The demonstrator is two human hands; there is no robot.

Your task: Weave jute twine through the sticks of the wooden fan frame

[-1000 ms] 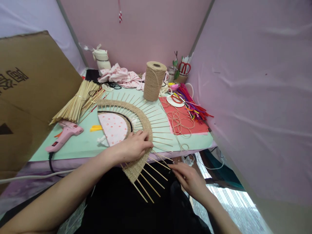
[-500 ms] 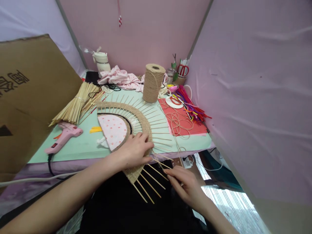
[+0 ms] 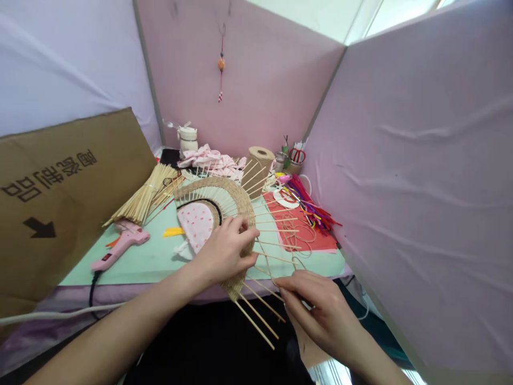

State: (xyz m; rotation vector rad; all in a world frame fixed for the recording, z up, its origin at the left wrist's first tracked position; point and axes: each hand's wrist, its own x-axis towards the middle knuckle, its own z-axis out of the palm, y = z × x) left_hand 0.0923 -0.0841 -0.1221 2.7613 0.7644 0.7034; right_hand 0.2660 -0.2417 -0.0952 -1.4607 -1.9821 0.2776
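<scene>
My left hand (image 3: 232, 247) grips the twine-woven band of a half-round fan frame (image 3: 234, 195), thumb toward me and fingers over the top. Thin bamboo sticks (image 3: 258, 321) radiate outward from the band. Pink dotted cloth (image 3: 197, 222) covers the fan's inner half-circle, edged by a black line. Beyond the stick tips, my right hand (image 3: 316, 302) pinches a strand of jute twine (image 3: 267, 262) that runs taut to the band near my left thumb. The fan's near end hangs past the table edge, over my lap.
A jute twine spool (image 3: 256, 174) stands behind the fan. Loose twine lies on red sheets (image 3: 308, 240), beside colourful pipe cleaners (image 3: 310, 200). At left are a pink glue gun (image 3: 120, 246), a stick bundle (image 3: 146, 195) and a cardboard box (image 3: 72, 192). A white bottle (image 3: 187, 140) stands at the back.
The view has tilted up, showing more of the back wall. The fan's far side has lifted, its sticks now overlapping the spool. Both hands keep their hold on fan and twine.
</scene>
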